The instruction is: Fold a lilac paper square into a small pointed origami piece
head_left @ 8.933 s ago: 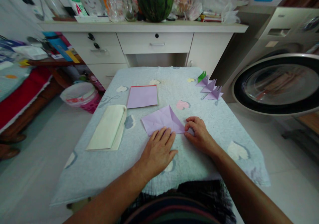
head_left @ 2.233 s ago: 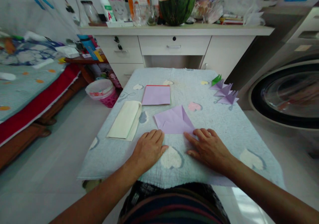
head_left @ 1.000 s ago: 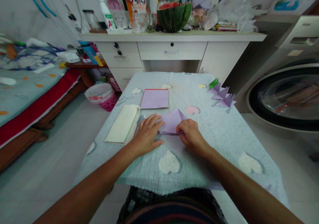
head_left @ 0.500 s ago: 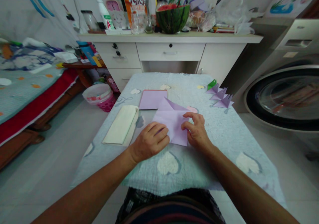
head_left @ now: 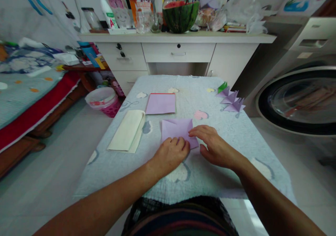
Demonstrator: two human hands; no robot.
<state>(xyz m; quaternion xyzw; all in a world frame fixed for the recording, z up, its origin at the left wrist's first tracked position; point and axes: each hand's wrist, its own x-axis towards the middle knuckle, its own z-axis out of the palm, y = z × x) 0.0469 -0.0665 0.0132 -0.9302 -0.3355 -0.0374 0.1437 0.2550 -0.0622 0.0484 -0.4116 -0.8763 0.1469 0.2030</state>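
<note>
A lilac folded paper (head_left: 175,129) lies flat on the pale blue cloth of the table (head_left: 147,173). My left hand (head_left: 171,154) rests at its near edge with the fingers curled down onto the paper. My right hand (head_left: 215,148) lies beside it, fingers stretched out flat, the fingertips pressing the paper's right part. Neither hand lifts the sheet.
A stack of lilac sheets (head_left: 161,103) and a cream folded sheet (head_left: 127,134) lie to the left and behind. Several folded lilac pieces with a green one (head_left: 230,97) sit at the far right edge. A desk (head_left: 178,48), washing machine (head_left: 296,96), pink bin (head_left: 103,101) and bed (head_left: 23,92) surround the table.
The paper, held up and turned half a second ago, now lies flat as a squarer shape. Both hands have come down onto it; my right hand has opened out.
</note>
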